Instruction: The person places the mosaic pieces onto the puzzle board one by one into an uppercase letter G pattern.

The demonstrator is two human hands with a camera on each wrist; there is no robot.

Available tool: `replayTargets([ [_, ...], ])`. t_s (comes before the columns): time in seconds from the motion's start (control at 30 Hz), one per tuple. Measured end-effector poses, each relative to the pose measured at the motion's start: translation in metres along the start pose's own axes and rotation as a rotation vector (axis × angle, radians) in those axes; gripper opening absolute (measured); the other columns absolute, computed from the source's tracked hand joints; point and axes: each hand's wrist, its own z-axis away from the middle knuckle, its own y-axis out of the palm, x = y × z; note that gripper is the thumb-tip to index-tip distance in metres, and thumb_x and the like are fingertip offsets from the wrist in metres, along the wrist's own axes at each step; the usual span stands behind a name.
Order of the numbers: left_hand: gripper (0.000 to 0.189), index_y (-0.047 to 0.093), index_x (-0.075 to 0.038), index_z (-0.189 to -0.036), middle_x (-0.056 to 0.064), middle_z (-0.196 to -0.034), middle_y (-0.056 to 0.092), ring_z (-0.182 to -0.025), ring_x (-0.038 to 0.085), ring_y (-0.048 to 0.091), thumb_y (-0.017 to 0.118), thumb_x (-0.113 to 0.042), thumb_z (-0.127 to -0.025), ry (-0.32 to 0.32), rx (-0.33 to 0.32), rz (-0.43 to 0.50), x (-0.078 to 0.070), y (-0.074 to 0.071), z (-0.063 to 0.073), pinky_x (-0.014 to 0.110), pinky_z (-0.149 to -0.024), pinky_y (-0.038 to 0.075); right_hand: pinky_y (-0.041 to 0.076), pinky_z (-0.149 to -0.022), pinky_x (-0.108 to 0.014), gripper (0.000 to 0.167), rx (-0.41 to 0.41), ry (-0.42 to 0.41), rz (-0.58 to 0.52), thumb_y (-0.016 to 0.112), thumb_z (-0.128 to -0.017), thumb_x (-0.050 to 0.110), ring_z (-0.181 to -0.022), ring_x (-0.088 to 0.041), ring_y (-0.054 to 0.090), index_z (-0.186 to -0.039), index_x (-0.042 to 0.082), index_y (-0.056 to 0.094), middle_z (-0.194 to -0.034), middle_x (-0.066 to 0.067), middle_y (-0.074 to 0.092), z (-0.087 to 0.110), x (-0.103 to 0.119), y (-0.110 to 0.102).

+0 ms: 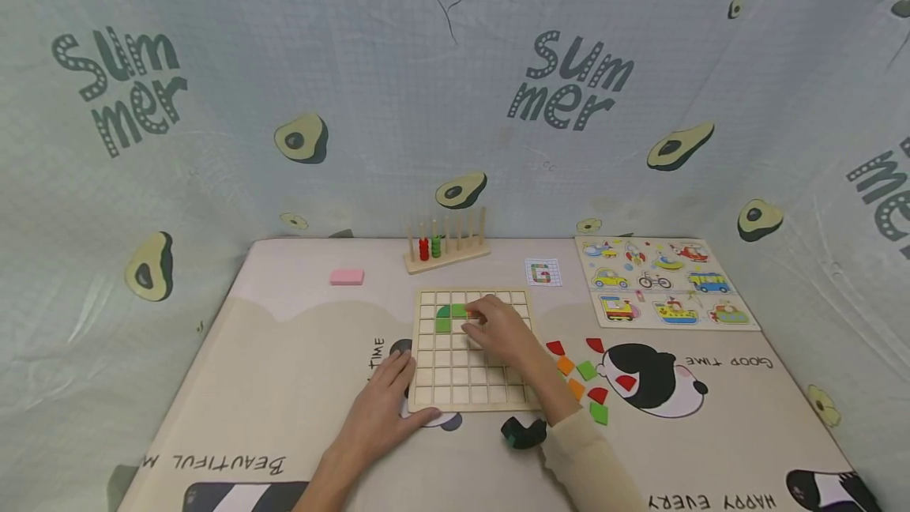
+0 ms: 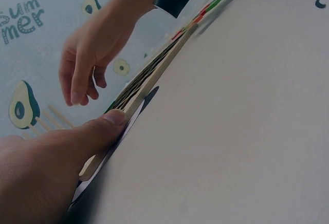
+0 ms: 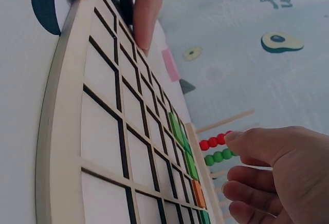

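A wooden grid board (image 1: 441, 396) lies on the table, with green pieces (image 1: 458, 310) set in its far-left squares. My left hand (image 1: 384, 393) rests at the board's near-left corner, fingers along the left side and thumb (image 2: 115, 117) on the near rim. Over the far part of the board is my right hand (image 1: 501, 330), its fingers loosely bent. Nothing shows between those fingers in the right wrist view. There, an orange piece (image 3: 199, 193) sits in the row after the green ones, close beside the right hand (image 3: 288, 167).
Loose red, orange and green pieces (image 1: 586, 370) lie right of the board. Behind it stand a peg rack (image 1: 448, 257) with red and green beads, a pink block (image 1: 347, 277) and a pattern card (image 1: 543, 272). A picture puzzle (image 1: 668, 283) lies at the far right.
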Motion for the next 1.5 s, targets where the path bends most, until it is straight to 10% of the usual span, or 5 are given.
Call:
replayTargets([
  [1.5, 0.09, 0.054, -0.002, -0.143, 0.014, -0.151, 0.051, -0.143, 0.032, 0.044, 0.073, -0.064, -0.079, 0.006, -0.005, 0.009, 0.0, 0.001, 0.0, 0.047, -0.117, 0.042, 0.059, -0.084, -0.036, 0.037, -0.053, 0.195, 0.017, 0.072, -0.091, 0.022, -0.095, -0.018, 0.059, -0.124, 0.005, 0.065, -0.11, -0.006, 0.064, 0.079, -0.068, -0.061],
])
